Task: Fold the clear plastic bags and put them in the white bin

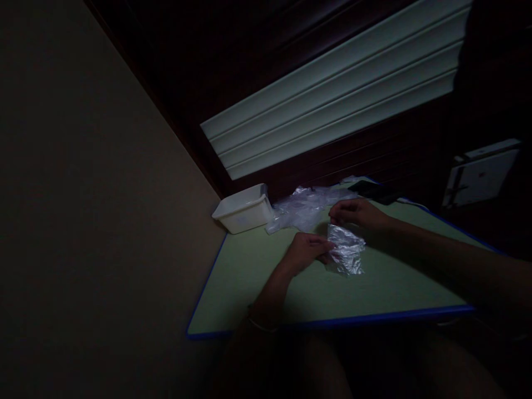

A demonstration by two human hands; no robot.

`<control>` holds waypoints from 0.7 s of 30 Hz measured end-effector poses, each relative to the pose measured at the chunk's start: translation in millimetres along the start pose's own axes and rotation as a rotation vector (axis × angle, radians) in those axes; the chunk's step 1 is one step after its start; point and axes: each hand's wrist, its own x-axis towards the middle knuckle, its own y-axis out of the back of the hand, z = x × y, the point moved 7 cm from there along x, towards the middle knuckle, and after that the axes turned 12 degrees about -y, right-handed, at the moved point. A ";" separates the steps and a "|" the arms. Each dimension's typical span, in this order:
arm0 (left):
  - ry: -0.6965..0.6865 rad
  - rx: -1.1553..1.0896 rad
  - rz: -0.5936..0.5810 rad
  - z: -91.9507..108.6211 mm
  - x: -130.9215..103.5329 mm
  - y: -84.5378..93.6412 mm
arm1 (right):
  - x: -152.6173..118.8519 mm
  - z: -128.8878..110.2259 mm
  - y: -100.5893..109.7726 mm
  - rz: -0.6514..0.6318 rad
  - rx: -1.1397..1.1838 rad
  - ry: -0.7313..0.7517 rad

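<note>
A crinkled, shiny clear plastic bag [348,252] hangs between my hands above the pale green tabletop [257,277]. My left hand [305,252] pinches its left side, fingers closed and pointing right. At its upper left corner, my right hand [355,213] has thumb and fingertips pressed together on the edge. Whether anything lies inside the bag cannot be made out in the dim light. Behind my hands, a loose heap of clear plastic bags [305,208] spreads over the back of the table.
A white plastic bin [244,210] stands at the table's back left corner, near the wall. A dark object [376,191] lies at the back right. Blue edging [353,320] borders the table. Beyond it, a white box [482,174] sits to the right.
</note>
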 end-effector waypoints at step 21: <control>-0.032 0.018 0.054 5.2 0.6 6.2 | -7.6 21.2 -18.6 -0.203 -0.045 -0.182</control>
